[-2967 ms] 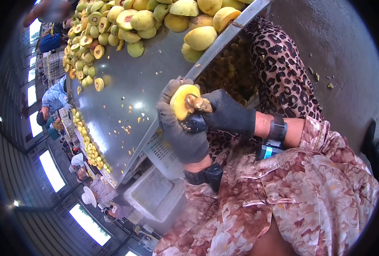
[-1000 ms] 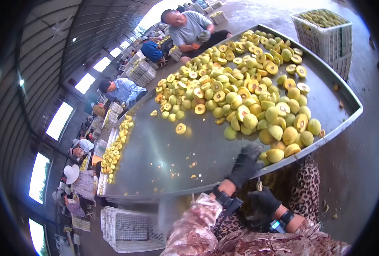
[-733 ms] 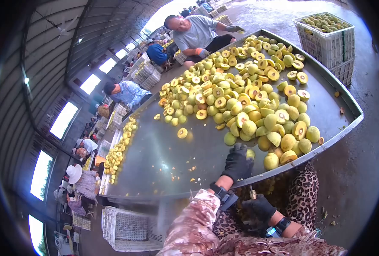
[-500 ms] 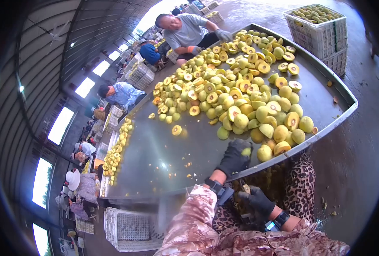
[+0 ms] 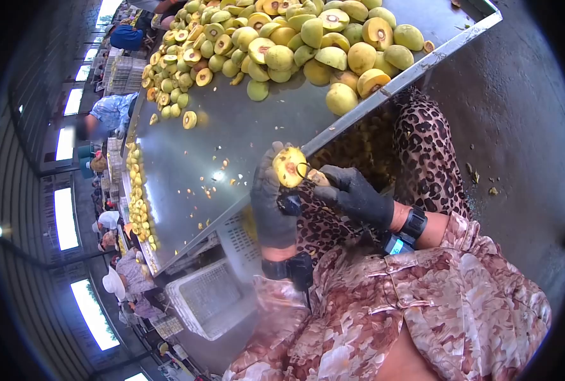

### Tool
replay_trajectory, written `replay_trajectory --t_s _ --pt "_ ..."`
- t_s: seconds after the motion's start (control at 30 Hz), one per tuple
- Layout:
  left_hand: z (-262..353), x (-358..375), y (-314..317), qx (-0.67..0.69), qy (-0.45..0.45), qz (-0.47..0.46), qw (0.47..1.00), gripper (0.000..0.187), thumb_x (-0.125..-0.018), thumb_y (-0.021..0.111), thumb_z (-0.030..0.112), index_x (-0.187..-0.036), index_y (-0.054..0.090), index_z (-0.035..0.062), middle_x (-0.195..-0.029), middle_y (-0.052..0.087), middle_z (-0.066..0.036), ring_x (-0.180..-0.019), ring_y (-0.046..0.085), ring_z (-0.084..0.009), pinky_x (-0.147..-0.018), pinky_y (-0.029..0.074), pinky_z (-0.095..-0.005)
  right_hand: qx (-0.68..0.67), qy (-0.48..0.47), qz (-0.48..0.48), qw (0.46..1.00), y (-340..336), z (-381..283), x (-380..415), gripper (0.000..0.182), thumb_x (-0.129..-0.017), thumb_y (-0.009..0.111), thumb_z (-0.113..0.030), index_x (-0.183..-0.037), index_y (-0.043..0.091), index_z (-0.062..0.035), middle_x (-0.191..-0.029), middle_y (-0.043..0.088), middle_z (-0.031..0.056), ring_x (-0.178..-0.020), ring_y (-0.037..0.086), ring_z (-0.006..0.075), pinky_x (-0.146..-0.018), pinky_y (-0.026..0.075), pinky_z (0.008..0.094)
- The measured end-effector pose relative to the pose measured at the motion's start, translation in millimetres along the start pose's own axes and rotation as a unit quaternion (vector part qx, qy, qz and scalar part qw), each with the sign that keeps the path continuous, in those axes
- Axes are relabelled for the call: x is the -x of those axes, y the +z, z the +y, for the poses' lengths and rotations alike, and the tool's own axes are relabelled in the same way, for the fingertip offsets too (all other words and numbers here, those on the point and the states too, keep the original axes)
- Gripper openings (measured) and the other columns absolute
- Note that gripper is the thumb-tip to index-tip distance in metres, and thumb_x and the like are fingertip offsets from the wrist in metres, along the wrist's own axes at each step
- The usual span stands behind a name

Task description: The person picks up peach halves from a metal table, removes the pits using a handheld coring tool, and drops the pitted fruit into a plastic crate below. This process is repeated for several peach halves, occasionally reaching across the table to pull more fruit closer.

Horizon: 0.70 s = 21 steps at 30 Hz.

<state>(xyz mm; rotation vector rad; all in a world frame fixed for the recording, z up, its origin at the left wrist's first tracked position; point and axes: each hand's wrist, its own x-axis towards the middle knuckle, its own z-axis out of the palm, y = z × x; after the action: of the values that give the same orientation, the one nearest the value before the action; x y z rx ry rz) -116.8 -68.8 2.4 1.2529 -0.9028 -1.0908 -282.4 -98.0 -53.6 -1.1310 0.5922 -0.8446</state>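
Note:
My left hand point(image 5: 271, 202), in a dark glove, is closed around a yellow peach half point(image 5: 289, 166), its cut face and reddish centre turned up. My right hand point(image 5: 360, 198), gloved too, grips a pitting tool by its short light-coloured handle point(image 5: 319, 178). The tool's thin curved wire loop lies against the cut face of the peach half. Both hands are close together above my lap, just off the near edge of the metal table point(image 5: 231, 120). A large heap of peach halves point(image 5: 279, 58) covers the table's far part.
Cut yellow pieces point(image 5: 139, 203) line the table's left edge, and small scraps dot the metal. The table has a raised rim point(image 5: 416, 70). A white plastic crate point(image 5: 209, 298) stands below, left of my legs. Other people point(image 5: 112, 113) sit along the left side.
My left hand has come back from the heap with a peach half and now holds it before my body. My right hand has raised the pitting tool to it. The view has tilted downward.

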Motion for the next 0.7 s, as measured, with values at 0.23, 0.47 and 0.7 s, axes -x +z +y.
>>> replay_trajectory --t_s 0.23,0.47,0.7 --pt "-10.2 -0.4 15.6 0.043 -0.012 0.049 0.998 0.056 -0.110 0.046 0.039 -0.142 0.050 -0.0057 -0.137 0.058 -0.019 -0.125 0.059 -0.0280 -0.111 0.047 -0.0412 0.067 -0.053 0.036 0.996 8.5 12.1 -9.9 0.017 -0.100 0.065 -0.018 -0.100 0.063 -0.0010 -0.087 0.067 0.0156 -0.075 0.062 0.0217 -0.071 0.050 0.0370" --pt "-15.1 -9.9 37.5 0.066 0.032 0.107 0.991 0.058 -0.109 0.047 0.047 -0.137 0.055 -0.0032 -0.128 0.062 -0.017 -0.120 0.060 -0.0269 -0.105 0.050 -0.0393 0.029 -0.037 0.049 0.998 10.9 8.3 -18.3 0.021 -0.100 0.065 -0.023 -0.098 0.059 -0.0024 -0.089 0.066 0.0233 -0.077 0.064 0.0395 -0.071 0.050 0.0429" --pt "-8.1 -18.2 50.8 0.113 -0.019 0.105 0.988 0.056 -0.107 0.048 0.052 -0.119 0.060 -0.0008 -0.107 0.067 -0.017 -0.097 0.067 -0.0266 -0.085 0.059 -0.0368 0.085 -0.105 0.032 0.990 -0.4 10.2 -13.2 0.019 -0.100 0.065 -0.021 -0.100 0.058 -0.0030 -0.087 0.066 0.0226 -0.075 0.062 0.0388 -0.070 0.049 0.0433"
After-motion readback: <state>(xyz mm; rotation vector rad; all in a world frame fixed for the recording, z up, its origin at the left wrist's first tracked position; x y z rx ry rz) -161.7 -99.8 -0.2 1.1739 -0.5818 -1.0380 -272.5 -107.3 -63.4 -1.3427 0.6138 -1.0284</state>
